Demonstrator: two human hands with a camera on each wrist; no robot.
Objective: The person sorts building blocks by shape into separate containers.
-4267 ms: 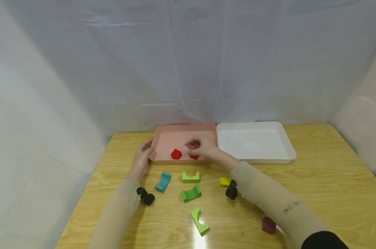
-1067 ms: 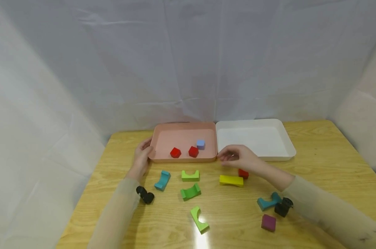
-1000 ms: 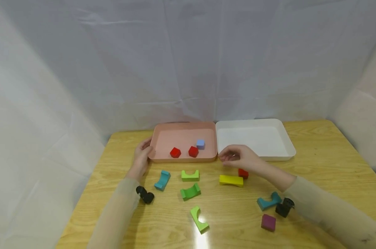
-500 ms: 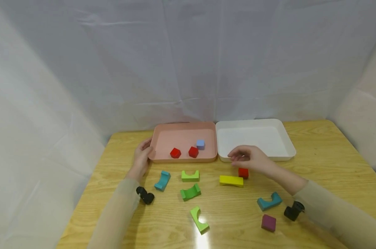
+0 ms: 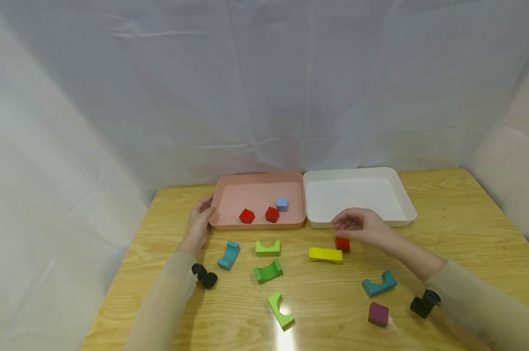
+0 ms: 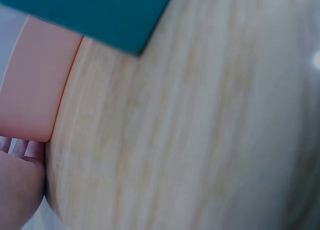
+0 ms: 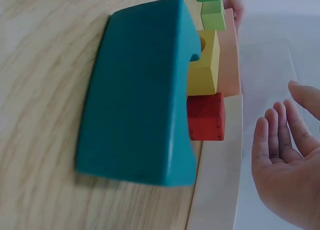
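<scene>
- Nearest the viewer, on the pale wooden table, a lime-green arched block and a maroon cube are seen, with a black wrist-mounted camera just right of the cube.
- Slightly farther off, a teal arched block is noted on the right; in the right wrist view it fills the foreground.
- On the left, a second black wrist camera, a blue arched block and two further green arched blocks are recorded.
- At mid-table a yellow arched block lies touching a small red cube, which sits on the table just before the white rectangular tray.
- The right hand is held just above and behind that red cube, over the tray's near rim; its fingers are loosely curled and nothing is held. In the right wrist view the palm is seen relaxed and apart from the cube.
- The left hand is placed against the left end of the pink rectangular tray, its fingers curled on the rim.
- Inside the pink tray, two red cubes and a pale blue cube are observed.
- Farthest back, a white fabric backdrop is hung.
</scene>
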